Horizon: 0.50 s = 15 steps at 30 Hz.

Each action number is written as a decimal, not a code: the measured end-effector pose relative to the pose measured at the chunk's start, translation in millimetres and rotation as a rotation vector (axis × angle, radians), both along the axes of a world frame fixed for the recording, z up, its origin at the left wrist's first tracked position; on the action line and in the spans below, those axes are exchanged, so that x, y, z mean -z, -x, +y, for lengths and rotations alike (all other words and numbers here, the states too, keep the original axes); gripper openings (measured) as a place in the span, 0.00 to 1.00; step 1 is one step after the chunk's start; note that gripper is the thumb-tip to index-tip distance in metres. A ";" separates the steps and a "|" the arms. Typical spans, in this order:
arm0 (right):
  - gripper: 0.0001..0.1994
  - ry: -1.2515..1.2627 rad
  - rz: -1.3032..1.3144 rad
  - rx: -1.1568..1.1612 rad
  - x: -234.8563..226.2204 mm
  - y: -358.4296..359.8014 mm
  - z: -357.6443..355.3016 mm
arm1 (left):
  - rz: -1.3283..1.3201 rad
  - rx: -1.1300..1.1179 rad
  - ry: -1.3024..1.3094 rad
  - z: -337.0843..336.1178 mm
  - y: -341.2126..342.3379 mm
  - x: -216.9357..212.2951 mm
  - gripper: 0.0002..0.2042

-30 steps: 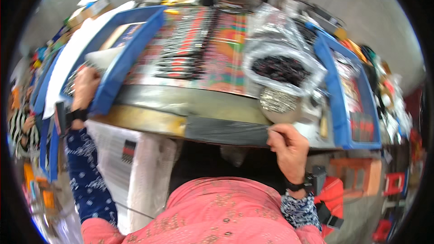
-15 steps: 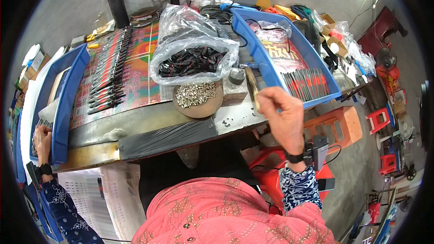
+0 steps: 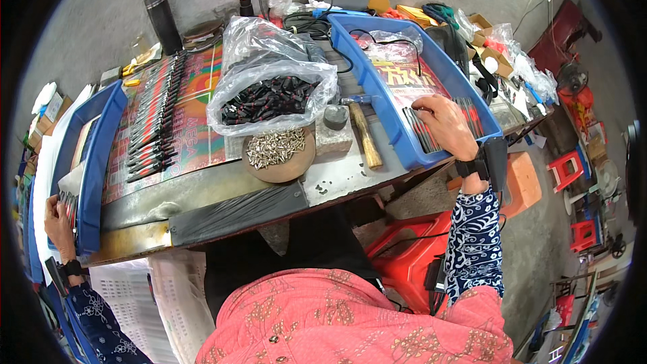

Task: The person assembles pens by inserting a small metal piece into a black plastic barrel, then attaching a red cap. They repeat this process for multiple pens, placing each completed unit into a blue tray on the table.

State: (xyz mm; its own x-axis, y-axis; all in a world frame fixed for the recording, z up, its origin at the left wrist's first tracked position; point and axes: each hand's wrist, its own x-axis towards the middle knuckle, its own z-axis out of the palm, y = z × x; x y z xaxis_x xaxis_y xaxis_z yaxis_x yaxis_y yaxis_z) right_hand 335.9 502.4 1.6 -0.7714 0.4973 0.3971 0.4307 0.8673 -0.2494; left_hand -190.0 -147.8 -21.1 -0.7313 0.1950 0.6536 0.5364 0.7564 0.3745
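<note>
My left hand is inside the left blue tray, its curled fingers against a bunch of slim rods; what they grip is hidden. My right hand reaches into the right blue tray. Its fingers are bent together at the left part of a row of slim black-and-red pieces; the palm covers the middle of that row. Between the trays, a clear plastic bag holds many small black-and-red parts. In front of it, small metal pins are heaped on a round brown dish.
Slim black-and-red tools lie in a long row on a colourful mat. A hammer lies beside a metal block. Behind stand a black cylinder and coiled cables. A red stool is below the table's right part.
My right hand has moved up and right, from beside the hammer handle into the right tray. My left hand has stayed in the left tray, shifting slightly, and more rods show beside it.
</note>
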 end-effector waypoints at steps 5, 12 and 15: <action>0.13 -0.026 -0.152 -0.014 3.0 7.3 18.8 | -0.024 0.084 -0.190 3.5 -9.8 -0.7 0.12; 0.14 -0.040 -0.262 -0.091 6.1 12.3 28.9 | -0.134 0.311 -0.422 60.8 -68.2 -9.8 0.11; 0.13 -0.015 -0.225 -0.110 3.8 13.6 28.8 | -0.277 0.377 -0.494 93.6 -101.2 -18.9 0.11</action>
